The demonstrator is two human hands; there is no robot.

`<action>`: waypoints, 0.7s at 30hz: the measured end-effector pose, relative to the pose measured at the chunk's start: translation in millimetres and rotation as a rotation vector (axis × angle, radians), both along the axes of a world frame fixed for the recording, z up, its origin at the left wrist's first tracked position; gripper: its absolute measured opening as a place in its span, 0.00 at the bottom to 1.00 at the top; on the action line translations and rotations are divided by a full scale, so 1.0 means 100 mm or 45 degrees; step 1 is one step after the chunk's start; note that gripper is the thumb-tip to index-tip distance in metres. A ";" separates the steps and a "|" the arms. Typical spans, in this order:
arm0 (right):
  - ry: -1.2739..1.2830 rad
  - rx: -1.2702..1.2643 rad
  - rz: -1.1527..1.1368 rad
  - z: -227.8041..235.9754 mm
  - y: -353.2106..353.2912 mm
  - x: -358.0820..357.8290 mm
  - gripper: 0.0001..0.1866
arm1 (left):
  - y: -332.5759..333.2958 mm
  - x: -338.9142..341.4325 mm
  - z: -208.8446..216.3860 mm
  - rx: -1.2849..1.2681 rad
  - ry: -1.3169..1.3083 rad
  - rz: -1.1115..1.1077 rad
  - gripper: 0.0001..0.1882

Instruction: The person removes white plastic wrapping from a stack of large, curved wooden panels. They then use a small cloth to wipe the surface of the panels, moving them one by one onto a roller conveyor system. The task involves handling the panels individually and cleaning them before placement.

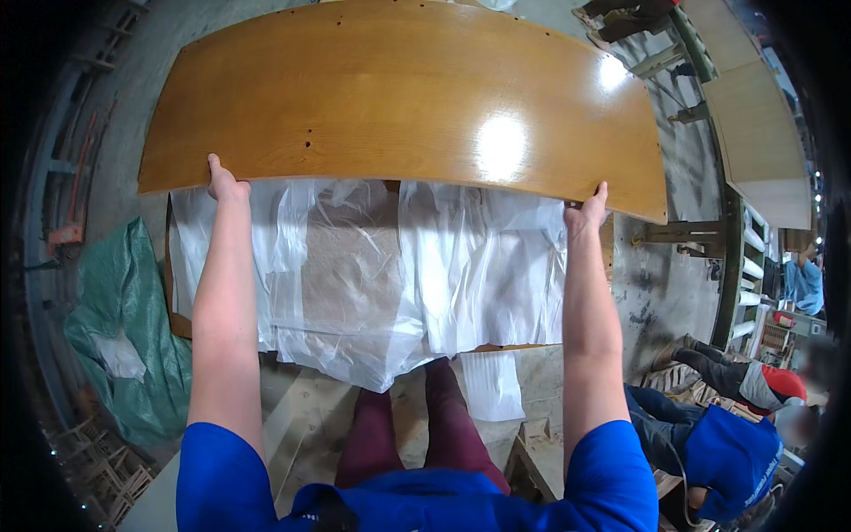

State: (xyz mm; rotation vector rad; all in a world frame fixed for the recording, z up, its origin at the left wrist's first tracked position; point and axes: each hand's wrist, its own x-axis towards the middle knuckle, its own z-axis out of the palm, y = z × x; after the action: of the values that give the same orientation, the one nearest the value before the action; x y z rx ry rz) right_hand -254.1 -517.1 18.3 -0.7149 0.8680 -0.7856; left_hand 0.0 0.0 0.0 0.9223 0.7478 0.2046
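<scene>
Green tarpaulin (124, 346): crumpled on the floor at far left, beside a stack of wooden frames in the lower left corner.

Left hand (225, 183): arm stretched forward, fingers closed over the near edge of the panel close to its left end; thumb side visible, fingertips hidden beneath the board.

Varnished wooden panel (399, 97): large, glossy, honey-brown, with curved long edges and a few small drilled holes near its left part. It is held up in front of the person, spanning both hands, above the wrapped stack below. Light glare sits on its right half.

Clear plastic sheeting (372, 275): wrinkled, draped over a flat stack directly under the panel; its lower edge hangs toward the person's dark red trousers.

Right hand (587, 213): arm extended likewise, fingers clamped on the near edge of the panel near its right end; fingertips out of sight under the board.

Pale boards (753, 115): lying on a metal rack at far right.

Seated people in blue and red clothing (736, 443): lower right, apart from the panel.
</scene>
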 end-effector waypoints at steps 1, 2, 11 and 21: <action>0.099 0.001 0.012 0.00 -0.10 -0.05 0.21 | -0.13 -0.08 -0.01 0.035 0.103 0.048 0.33; 0.187 0.009 0.037 0.01 -0.17 -0.05 0.21 | -0.16 -0.13 -0.03 0.079 0.194 0.108 0.31; 0.787 -0.051 0.206 0.12 -0.06 0.42 0.34 | 0.00 0.49 0.17 0.431 0.244 -0.079 0.35; 0.325 -0.692 1.294 -0.14 1.09 -0.30 0.16 | -0.32 -0.48 0.04 -0.017 0.001 -0.938 0.41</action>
State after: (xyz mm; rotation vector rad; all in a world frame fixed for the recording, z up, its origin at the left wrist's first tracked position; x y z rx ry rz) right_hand -283.7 -407.6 4.6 -1.5873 0.3925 0.0146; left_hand -47.5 -31.8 4.3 1.1256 0.3700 -0.4481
